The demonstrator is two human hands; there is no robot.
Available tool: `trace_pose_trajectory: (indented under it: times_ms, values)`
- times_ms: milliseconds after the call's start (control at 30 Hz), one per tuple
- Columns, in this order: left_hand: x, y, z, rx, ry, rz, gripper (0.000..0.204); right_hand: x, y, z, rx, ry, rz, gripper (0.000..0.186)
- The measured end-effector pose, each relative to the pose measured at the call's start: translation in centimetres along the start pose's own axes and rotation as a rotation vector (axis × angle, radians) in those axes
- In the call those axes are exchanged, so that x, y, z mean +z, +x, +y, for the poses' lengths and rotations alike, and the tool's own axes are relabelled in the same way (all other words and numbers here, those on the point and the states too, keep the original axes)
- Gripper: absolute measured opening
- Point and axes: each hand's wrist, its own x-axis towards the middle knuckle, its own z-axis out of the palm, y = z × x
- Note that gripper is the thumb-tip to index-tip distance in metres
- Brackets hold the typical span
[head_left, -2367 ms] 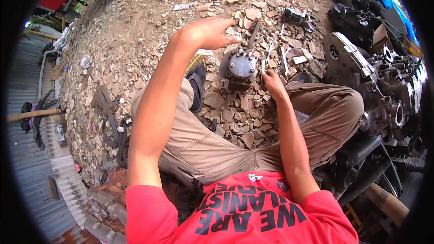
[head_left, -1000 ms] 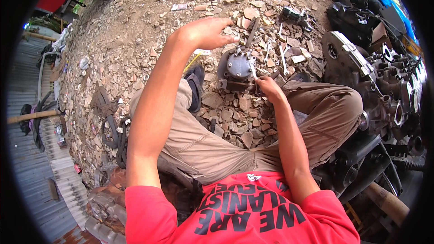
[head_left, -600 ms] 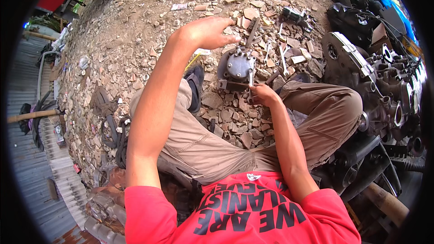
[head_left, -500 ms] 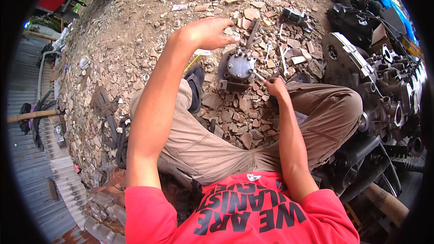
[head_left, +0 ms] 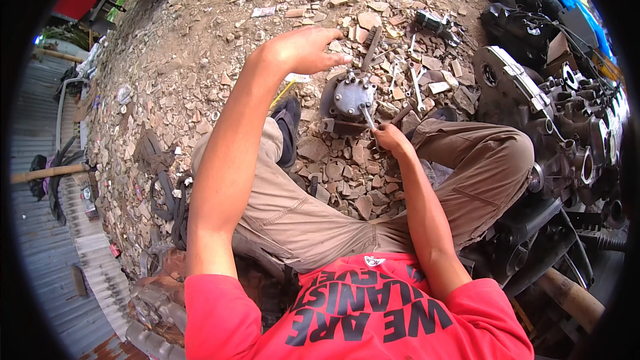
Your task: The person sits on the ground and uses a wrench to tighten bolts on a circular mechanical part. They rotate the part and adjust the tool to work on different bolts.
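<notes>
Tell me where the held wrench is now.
In the head view, just right of centre, the wrench runs from the right hand to the lower right of the round metal cover.

Ahead of you, a grey metal housing (head_left: 353, 98) sits on broken shards (head_left: 337, 172), its round, bolt-studded face turned up and its near side squared and darker. You hold a slim silver wrench (head_left: 368, 118) in your right hand (head_left: 390, 138); it slants far and left, its far end at the face's near right rim, too small to tell whether seated.
</notes>
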Motion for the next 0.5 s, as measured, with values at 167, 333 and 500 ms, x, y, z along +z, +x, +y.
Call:
trace_pose_trajectory:
  times_ms: [167,333,500]
  values:
    - [-0.1,0.3,0.1,0.023,0.001,0.018,0.068,2.5,0.6,0.6,-0.121,0.496,-0.137,0.031]
    - [0.2,0.6,-0.2,0.061,-0.003,0.047,0.069,-0.1,-1.5,-1.7,0.052,0.55,-0.056,0.029]
    - [-0.1,0.6,0.5,0.028,-0.026,0.015,0.069,-0.3,-2.6,-2.2,0.109,0.893,-0.11,0.027]
